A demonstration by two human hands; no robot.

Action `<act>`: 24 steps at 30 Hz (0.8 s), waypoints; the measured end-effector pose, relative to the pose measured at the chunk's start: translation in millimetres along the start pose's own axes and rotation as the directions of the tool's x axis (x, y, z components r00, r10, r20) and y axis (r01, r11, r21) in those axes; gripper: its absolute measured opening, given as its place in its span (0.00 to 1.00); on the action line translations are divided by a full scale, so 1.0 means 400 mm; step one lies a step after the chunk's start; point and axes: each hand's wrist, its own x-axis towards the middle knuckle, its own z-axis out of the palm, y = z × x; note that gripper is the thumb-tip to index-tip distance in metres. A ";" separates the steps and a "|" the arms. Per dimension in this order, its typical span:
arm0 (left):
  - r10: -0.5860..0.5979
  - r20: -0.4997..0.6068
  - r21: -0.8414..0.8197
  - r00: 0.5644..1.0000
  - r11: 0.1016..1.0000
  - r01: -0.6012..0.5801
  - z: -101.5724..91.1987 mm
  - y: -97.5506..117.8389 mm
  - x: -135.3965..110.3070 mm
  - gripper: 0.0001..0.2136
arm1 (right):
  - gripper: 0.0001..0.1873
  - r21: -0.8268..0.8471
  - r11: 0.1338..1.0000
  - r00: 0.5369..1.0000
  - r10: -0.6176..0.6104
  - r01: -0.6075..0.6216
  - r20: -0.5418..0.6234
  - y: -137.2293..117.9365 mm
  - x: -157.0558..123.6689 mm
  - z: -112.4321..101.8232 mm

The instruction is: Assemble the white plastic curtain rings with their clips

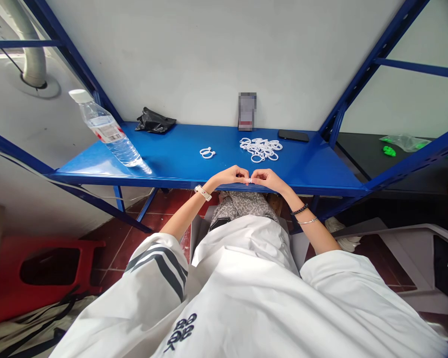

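My left hand (232, 175) and my right hand (266, 178) meet at the front edge of the blue table (179, 159). Between their pinched fingertips is a small white ring-like piece (250, 181), mostly covered by the fingers. Both hands are closed on it. Just beyond my right hand lies a pile of white plastic rings (261, 149). To the left of the pile, a few more white rings (207, 153) lie apart on the table.
A clear water bottle (110, 134) stands at the table's left. Behind are a black plastic bag (155, 121), an upright blurred phone-like object (247, 112) and a flat black phone (293, 135). Blue frame posts (334, 124) rise at both sides; a red stool (48, 268) is lower left.
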 end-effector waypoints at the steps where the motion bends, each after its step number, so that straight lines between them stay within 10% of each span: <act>1: 0.002 -0.003 0.005 1.000 1.000 -0.002 0.001 -0.003 0.000 0.22 | 0.22 -0.013 1.000 1.000 0.002 -0.002 -0.002 -0.001 -0.001 0.001; 24: -0.067 -0.053 -0.026 0.996 0.998 0.066 0.004 -0.013 -0.002 0.20 | 0.21 -0.094 0.995 1.000 0.016 -0.018 -0.026 0.005 -0.005 0.005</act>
